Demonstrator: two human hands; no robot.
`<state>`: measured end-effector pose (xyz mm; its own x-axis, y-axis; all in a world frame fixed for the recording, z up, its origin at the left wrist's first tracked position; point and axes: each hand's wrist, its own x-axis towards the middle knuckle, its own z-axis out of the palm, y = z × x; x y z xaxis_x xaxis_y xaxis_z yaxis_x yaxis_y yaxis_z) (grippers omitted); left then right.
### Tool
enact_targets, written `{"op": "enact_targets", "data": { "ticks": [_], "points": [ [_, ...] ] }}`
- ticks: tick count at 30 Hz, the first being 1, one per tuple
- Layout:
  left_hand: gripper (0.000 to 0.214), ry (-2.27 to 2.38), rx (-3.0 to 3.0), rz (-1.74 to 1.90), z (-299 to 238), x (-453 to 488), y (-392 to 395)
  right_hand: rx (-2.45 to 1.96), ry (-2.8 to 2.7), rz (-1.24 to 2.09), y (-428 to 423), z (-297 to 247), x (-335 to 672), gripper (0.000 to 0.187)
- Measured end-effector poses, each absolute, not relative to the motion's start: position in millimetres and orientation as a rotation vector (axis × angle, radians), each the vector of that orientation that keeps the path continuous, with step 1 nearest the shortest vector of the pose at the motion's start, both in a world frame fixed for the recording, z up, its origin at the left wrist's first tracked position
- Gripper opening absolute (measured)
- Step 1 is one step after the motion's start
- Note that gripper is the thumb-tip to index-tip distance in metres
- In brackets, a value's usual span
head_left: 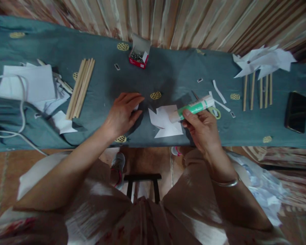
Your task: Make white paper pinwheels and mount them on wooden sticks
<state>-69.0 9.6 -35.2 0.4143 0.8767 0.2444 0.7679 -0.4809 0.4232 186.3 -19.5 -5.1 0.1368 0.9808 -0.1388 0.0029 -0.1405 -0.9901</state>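
Observation:
A green and white glue stick (196,107) is in my right hand (202,127), thumb and fingers closed round it. Its left end is over a white paper pinwheel (165,120), which lies flat near the table's front edge; whether it touches the paper I cannot tell. To the left of the pinwheel, my left hand (123,112) is low over the cloth. Its thumb and fingers curve around a small white piece (136,107), mostly hidden. Scissors with green handles (217,113) lie partly behind the glue stick, beside white paper strips (220,92).
A red box of metal pins (138,59) stands open at the back. Wooden sticks (81,88), stacked paper (30,83) and a white cable (22,109) lie on the left. Finished pinwheels on sticks (264,63) and a black phone (296,112) are on the right.

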Motion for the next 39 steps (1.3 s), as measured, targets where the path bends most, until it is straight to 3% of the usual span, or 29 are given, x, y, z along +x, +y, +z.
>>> {"op": "enact_targets", "data": {
  "ticks": [7, 16, 39],
  "points": [
    [0.042, 1.333, 2.634, 0.886, -23.3, -53.9, -8.9, -1.511, -1.435, 0.908, -25.9, -12.0, 184.6, 0.032],
    [0.035, 1.025, 2.646, 0.69, -27.5, -28.0, -38.9, -1.685, -1.736, 0.609, -30.5, -7.0, 179.5, 0.033],
    [0.043, 1.013, 2.495, 0.596, -39.8, -23.2, -39.0, -1.66, -1.769, 0.692, -26.7, -4.2, 171.8, 0.025]
  ]
}}
